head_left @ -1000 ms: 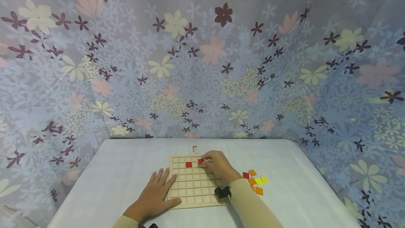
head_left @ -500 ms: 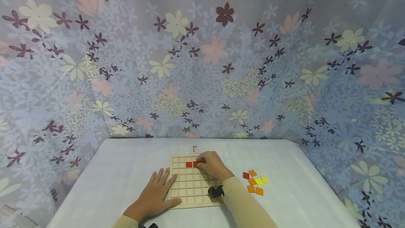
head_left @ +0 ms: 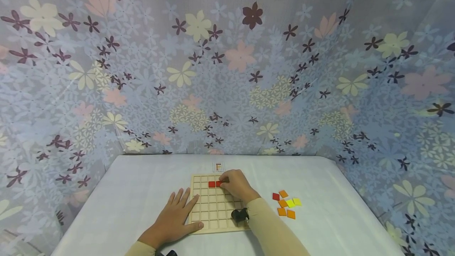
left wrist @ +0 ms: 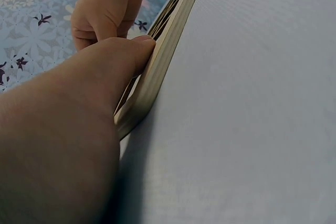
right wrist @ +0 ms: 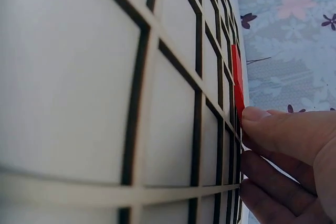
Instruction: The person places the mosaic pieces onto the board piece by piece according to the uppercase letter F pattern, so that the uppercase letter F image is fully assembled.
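A light wooden grid board [head_left: 213, 209] lies on the white table, divided into square cells by raised ridges. One square red tile [head_left: 211, 184] sits in its second row from the back. Directly to the right of that tile, my right hand [head_left: 239, 187] pinches a second red tile [head_left: 218, 184] by its right side. The right wrist view shows the thumb [right wrist: 257, 115] at the edge of this tile, partly covering it. My left hand [head_left: 173, 217] rests spread over the board's left edge, thumb on its front left corner.
Right of the board lie loose tiles: one red tile [head_left: 276, 196], several orange tiles [head_left: 282, 203] and yellow tiles [head_left: 297, 201]. A small printed grid card [head_left: 218, 167] lies behind the board. A flowered curtain [head_left: 227, 70] surrounds the table's back and sides.
My right hand has moved left with the red tile, bringing it from a cell's distance away to right beside the other red tile. The left hand has stayed in place.
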Available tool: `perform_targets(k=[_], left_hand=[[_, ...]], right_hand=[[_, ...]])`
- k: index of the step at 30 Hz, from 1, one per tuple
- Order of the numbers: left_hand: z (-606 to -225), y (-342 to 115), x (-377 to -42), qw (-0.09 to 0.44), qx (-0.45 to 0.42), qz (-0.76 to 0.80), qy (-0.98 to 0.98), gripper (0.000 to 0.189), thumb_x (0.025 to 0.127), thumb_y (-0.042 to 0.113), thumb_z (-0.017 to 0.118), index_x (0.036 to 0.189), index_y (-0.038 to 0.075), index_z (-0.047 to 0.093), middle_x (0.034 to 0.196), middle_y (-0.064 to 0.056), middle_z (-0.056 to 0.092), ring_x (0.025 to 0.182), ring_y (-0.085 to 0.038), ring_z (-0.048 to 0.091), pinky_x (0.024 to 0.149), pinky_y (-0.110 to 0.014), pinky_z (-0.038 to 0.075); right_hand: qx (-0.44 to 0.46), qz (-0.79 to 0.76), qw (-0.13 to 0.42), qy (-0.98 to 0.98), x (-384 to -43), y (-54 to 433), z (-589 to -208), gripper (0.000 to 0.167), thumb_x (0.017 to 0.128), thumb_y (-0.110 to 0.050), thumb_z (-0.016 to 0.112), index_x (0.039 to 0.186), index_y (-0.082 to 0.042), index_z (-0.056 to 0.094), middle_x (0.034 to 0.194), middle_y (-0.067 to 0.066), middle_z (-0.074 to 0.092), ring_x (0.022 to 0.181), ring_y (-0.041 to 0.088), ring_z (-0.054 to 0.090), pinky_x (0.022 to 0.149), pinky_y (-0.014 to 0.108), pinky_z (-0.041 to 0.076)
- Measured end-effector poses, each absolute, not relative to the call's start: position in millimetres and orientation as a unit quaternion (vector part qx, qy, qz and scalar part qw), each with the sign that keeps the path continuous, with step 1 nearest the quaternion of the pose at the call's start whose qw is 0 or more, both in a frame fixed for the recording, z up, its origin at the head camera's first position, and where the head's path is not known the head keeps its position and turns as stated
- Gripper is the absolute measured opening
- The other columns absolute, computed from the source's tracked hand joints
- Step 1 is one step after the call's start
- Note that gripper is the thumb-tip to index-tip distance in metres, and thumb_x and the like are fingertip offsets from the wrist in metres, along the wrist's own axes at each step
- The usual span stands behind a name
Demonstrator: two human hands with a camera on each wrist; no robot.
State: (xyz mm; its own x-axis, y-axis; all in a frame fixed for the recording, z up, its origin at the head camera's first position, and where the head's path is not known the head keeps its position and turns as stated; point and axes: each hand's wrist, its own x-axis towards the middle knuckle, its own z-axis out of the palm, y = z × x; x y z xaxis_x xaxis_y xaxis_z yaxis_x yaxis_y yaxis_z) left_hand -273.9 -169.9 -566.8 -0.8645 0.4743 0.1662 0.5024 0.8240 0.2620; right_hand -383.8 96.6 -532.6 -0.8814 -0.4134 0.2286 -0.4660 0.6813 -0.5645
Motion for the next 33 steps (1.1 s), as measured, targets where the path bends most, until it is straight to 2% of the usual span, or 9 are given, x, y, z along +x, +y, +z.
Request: perform_targets(k=[16, 20, 27, 33], left_hand=[[-565.4, -168.6, -275.1, 0.044, -0.253, -0.15, -0.955, 0.095, 0.096, 0.078, 0.05, 0.161, 0.008, 0.045, 0.166, -0.027, 0.028, 0.154, -0.049, 0.019, 0.12, -0.066, 0.012], [-566.6, -168.1, -275.2, 0.045, -0.255, -0.148, -0.954, 0.095, 0.096, 0.078, 0.049, 0.161, 0.008, 0.045, 0.166, -0.027, 0.028, 0.154, -0.049, 0.019, 0.12, -0.066, 0.012], [-569.8, -168.2, -276.6, 0.047, -0.256, -0.148, -0.954, 0.095, 0.096, 0.078, 0.049, 0.161, 0.009, 0.045, 0.167, -0.026, 0.028, 0.154, -0.049, 0.019, 0.12, -0.066, 0.012], [-568.2, -169.4, -275.9, 0.042, -0.25, -0.154, -0.955, 0.096, 0.096, 0.079, 0.049, 0.161, 0.009, 0.044, 0.167, -0.026, 0.027, 0.154, -0.048, 0.017, 0.121, -0.065, 0.01]], right_hand=[[0.231, 0.334, 0.029, -0.913, -378.2, 102.8, -533.1, 0.016, 0.096, -0.005, 0.077, 0.112, -0.003, 0.08, 0.114, 0.008, 0.076, 0.116, 0.031, 0.067, 0.101, 0.048, 0.051], [0.233, 0.344, 0.033, -0.909, -373.8, 108.6, -533.8, 0.016, 0.099, -0.007, 0.074, 0.114, -0.002, 0.079, 0.117, 0.009, 0.075, 0.114, 0.031, 0.068, 0.098, 0.047, 0.054], [0.219, 0.381, 0.053, -0.897, -357.6, 130.1, -531.5, 0.018, 0.101, -0.012, 0.074, 0.117, -0.004, 0.078, 0.12, 0.009, 0.074, 0.111, 0.032, 0.07, 0.093, 0.048, 0.057], [0.194, 0.382, 0.1, -0.898, -343.9, 161.3, -529.5, 0.019, 0.098, -0.004, 0.076, 0.116, -0.004, 0.078, 0.116, 0.008, 0.075, 0.111, 0.032, 0.07, 0.095, 0.051, 0.055]])
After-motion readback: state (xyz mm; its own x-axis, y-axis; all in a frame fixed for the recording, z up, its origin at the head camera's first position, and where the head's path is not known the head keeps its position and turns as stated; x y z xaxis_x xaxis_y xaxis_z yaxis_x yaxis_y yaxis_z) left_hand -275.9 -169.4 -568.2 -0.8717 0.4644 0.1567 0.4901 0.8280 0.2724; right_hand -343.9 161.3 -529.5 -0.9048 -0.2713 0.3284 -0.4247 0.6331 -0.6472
